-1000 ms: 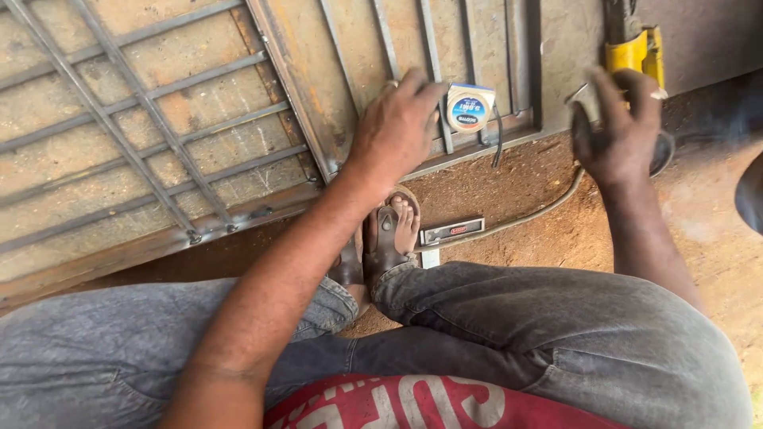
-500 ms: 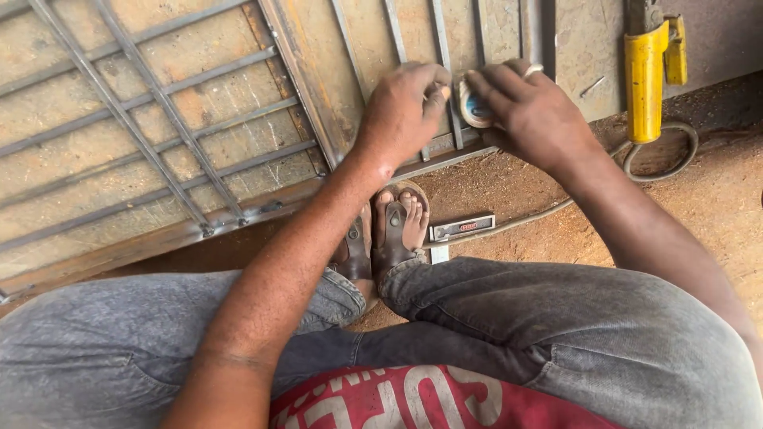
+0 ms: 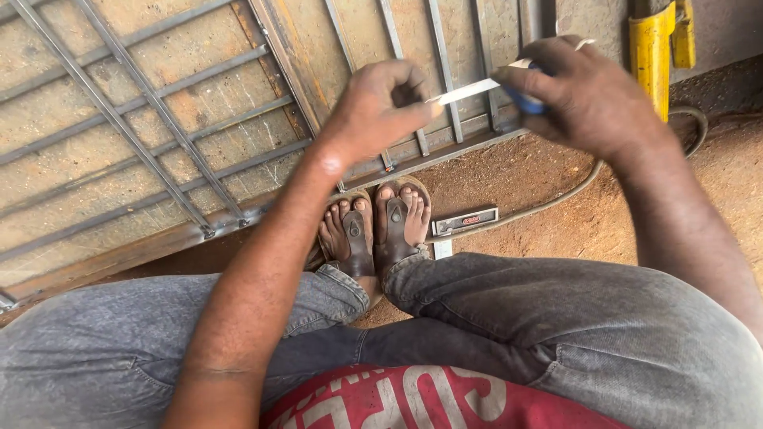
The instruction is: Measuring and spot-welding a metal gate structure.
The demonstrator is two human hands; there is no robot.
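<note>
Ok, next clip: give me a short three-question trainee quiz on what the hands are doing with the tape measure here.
1. True or false: the left hand pinches the end of the white tape blade.
2. Which hand holds the blue tape measure case?
A. left hand
B. right hand
C. neither
3. Fill in: the sandalled feet rest on the dirt beside the lower edge of the metal ____.

Key: 1 true; 2 B; 3 gate (a barred metal frame lying flat on the ground).
</note>
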